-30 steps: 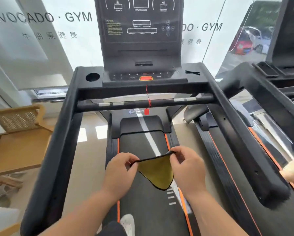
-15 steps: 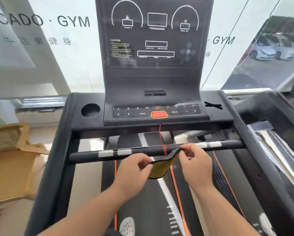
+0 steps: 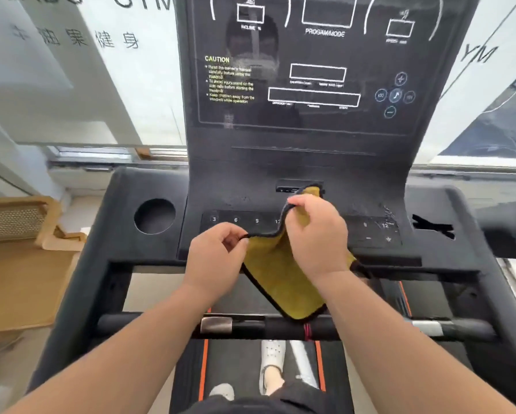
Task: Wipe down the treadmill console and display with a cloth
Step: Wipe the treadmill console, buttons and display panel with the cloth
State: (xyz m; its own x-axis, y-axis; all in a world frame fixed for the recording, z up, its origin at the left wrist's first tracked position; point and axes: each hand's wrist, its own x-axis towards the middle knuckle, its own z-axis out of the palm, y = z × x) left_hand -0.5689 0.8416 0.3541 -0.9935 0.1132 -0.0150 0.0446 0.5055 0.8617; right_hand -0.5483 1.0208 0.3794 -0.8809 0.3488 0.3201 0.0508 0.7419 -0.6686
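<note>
A yellow cloth (image 3: 276, 282) with a dark edge hangs between both hands over the black treadmill console (image 3: 370, 231). My left hand (image 3: 213, 256) pinches the cloth's top edge at the left. Higher up, my right hand (image 3: 316, 234) grips the same edge above the button strip and covers its middle. The cloth's lower corner reaches the front handlebar (image 3: 370, 328). The dark display (image 3: 316, 70) with white outlines and a CAUTION text stands upright behind, untouched.
A round cup holder (image 3: 154, 216) sits at the console's left; a black cross-shaped mark (image 3: 433, 228) lies at its right. A wooden chair (image 3: 20, 249) stands left of the treadmill. A second machine's frame (image 3: 513, 234) borders the right. My feet stand on the belt (image 3: 241, 363).
I have stepped closer to the console. Both hands rose with the cloth from over the belt, past the handlebar, to the button strip. The cloth has opened wider.
</note>
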